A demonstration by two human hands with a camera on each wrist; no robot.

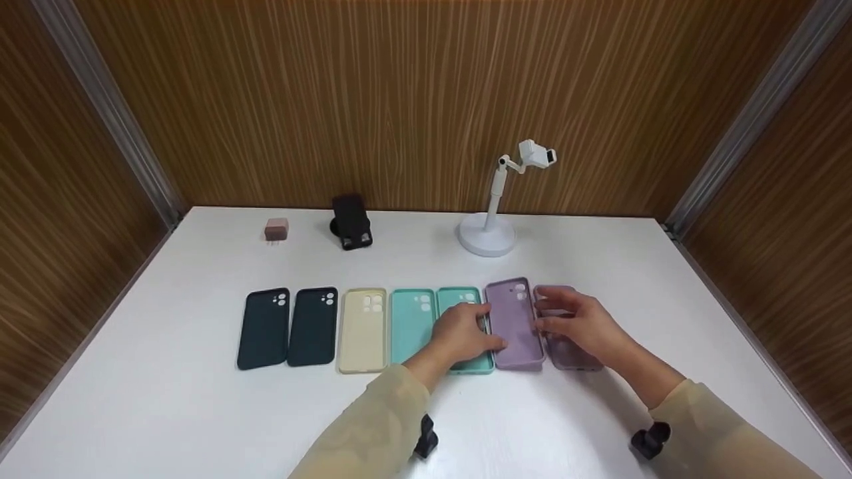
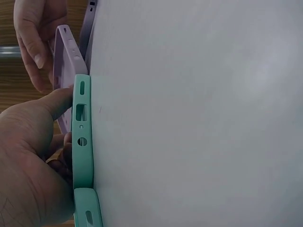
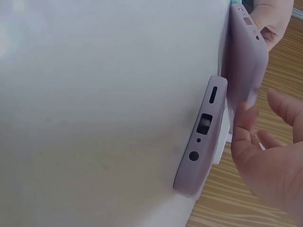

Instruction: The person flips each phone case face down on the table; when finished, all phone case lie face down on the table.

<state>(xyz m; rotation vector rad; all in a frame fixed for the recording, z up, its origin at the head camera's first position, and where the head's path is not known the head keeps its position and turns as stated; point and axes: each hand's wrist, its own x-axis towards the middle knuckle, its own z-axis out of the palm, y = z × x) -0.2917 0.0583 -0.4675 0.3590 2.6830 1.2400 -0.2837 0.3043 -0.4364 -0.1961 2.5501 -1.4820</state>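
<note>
A light purple phone case (image 1: 514,326) lies in the row, tilted with its right side raised off the table. My left hand (image 1: 462,332) grips its left edge, thumb on the inside, while the palm is over a teal phone case (image 2: 83,137). Beside the raised edge is my right hand (image 1: 586,326), fingers loosely bent; whether a fingertip touches that edge cannot be told. Under the right hand a second purple phone case (image 3: 203,137) lies on the table, partly covered. Another teal case (image 1: 411,326) sits to the left.
A cream case (image 1: 363,332) and two dark cases (image 1: 263,329) continue the row leftward. Farther back stand a pink charger plug (image 1: 276,229), a black phone-shaped object (image 1: 351,219) and a white stand (image 1: 487,236) with a jointed arm. Wood-grain panels (image 1: 399,100) enclose the white table (image 1: 200,419).
</note>
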